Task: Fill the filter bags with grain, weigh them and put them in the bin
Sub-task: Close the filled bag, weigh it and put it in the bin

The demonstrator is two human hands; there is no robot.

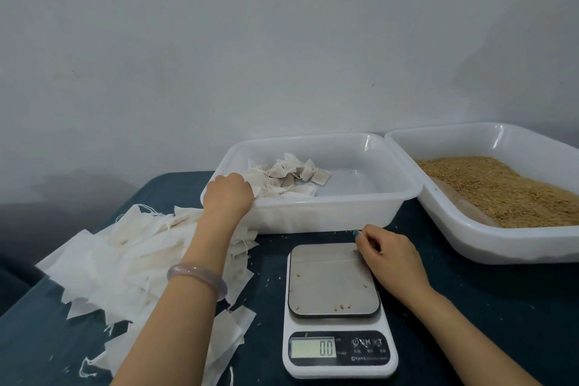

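The left hand [227, 194] is reaching over the near corner of the bin [313, 213], knuckles above the rim and fingertips dipping among the filled bags [291, 177] just beyond it. The back of the hand is hiding the fingers, so it cannot be told whether it is gripping a bag or letting one go. The right hand [391, 257] is hovering low over the desk [470, 307], fingers loosely curled with nothing visible in them. The scale [333, 279] is sitting just to its left, bare but for stray kernels and reading zero, probably because a weighed bag is going into the bin. Empty bags [125, 247] are lying heaped under the left forearm, handy for the next fill. The grain [501, 191] is lying in a tray [470, 244] beyond the right hand, to its right.
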